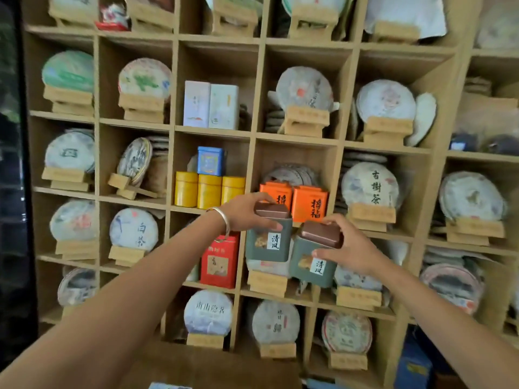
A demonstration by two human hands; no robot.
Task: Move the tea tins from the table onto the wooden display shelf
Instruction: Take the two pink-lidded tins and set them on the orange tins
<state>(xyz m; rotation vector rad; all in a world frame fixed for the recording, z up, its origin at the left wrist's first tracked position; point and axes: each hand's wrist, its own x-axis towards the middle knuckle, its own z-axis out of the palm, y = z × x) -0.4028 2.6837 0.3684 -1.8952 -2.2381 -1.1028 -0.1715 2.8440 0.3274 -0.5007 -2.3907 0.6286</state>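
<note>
Two grey-green tea tins held up before the wooden display shelf, one in each hand.

Head view: near the frame's centre, the left hand (pixel 243 213) gripped one grey-green square metal tin with a brown lid (pixel 269 237) by its lid, thumb across the front; just to the right and slightly lower, the right hand (pixel 348 248) clasped the matching second grey-green tin (pixel 314 261) the same way. Both tins hung in the air before the light wooden grid shelf (pixel 254 141), almost touching each other, just below the cubby holding two orange square tins (pixel 297 202). That cubby looked crowded, so a tin pushed in could knock an orange one or the paper-wrapped round tea cakes (pixel 292 174) behind. Holding by the lids alone risked a lid slipping off and the body dropping.
</note>
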